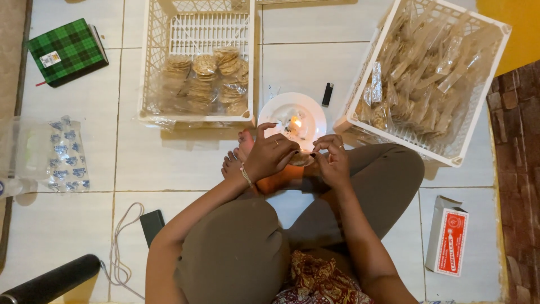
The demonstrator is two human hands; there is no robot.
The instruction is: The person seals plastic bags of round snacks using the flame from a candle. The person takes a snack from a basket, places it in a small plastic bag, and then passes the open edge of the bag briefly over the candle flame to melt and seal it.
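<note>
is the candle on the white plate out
No, a small flame is burning on the white plate, just beyond both hands.

Small clear plastic packet of brown crackers (301, 159): pinched at both ends between fingertips; lying roughly level; positioned just beside the near rim of a white plate (273, 112); contents partly hidden.

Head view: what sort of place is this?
Likely a home floor used for packing snacks: pale tiled floor, white crates of bagged crackers, a lit candle on a plate.
</note>
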